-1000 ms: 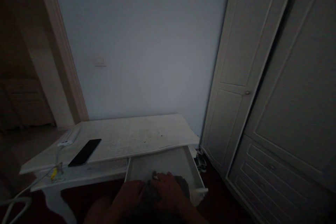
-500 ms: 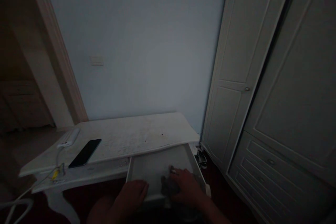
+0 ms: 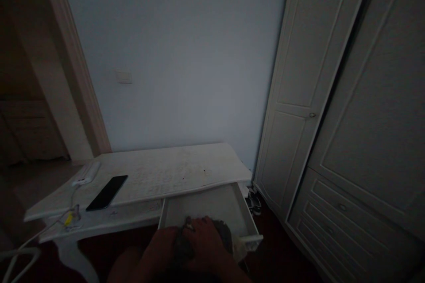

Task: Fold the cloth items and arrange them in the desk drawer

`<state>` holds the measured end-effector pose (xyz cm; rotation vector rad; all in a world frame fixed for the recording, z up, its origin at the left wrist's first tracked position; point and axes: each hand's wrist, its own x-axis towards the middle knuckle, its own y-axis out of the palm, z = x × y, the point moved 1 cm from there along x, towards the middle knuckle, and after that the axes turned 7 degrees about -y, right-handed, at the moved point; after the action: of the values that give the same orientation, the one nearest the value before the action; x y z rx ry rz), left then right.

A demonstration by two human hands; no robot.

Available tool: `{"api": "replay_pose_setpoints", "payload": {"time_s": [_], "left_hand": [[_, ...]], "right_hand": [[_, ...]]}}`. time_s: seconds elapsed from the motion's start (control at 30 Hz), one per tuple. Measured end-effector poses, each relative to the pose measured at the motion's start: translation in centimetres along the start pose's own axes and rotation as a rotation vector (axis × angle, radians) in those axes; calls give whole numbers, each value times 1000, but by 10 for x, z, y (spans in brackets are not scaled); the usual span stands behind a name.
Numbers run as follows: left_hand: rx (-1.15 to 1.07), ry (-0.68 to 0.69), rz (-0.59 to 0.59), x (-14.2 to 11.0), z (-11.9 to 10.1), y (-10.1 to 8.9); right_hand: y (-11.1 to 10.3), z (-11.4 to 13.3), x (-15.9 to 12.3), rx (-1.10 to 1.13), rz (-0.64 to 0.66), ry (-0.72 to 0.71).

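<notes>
Big pale wardrobe [image 3: 295, 93] stands on R; white table [image 3: 186, 163] is lower ctr w/ its drawer [image 3: 206, 203] pulled out. Dk grey cloth [image 3: 223, 232] is bunched at the drawer's front, R hand [image 3: 203, 236] on top w/ fingers curled round it, L hand [image 3: 164, 242] right beside it, can't tell if gripping too. Blk phone [image 3: 106, 193] lies near the table's front edge, L of drawer.

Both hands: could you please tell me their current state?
Left hand: at the grey cloth, grip unclear.
Right hand: on the grey cloth, grip unclear.
</notes>
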<state>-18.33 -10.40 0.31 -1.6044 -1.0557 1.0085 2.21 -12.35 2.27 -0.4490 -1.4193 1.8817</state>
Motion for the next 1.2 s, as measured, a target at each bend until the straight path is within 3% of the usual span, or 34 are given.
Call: {"api": "replay_pose_setpoints", "payload": {"time_s": [0.1, 0.2, 0.5, 0.63, 0.8, 0.93, 1.07, 1.2], "left_hand": [[-14, 2, 0, 0, 1, 0], [3, 19, -12, -3, -5, -2], [68, 73, -144, -7, -11, 5], [82, 68, -130, -4, -11, 6], [28, 27, -63, -4, -7, 3], [-31, -21, -5, -6, -3, -3], [25, -1, -3, -8, -9, -6], [110, 72, -72, -7, -12, 2]], "right_hand": [[2, 0, 1, 24, -9, 25], [-6, -12, -16, 48, -6, 22], [-46, -83, -86, -34, 51, 283], [-47, -71, -79, -74, 46, 271], [-13, -18, -25, -11, -7, 71], [5, 2, -1, 32, -32, 49], [-6, -15, -20, 57, -23, 33], [-26, -57, -60, 4, 18, 168]]}}
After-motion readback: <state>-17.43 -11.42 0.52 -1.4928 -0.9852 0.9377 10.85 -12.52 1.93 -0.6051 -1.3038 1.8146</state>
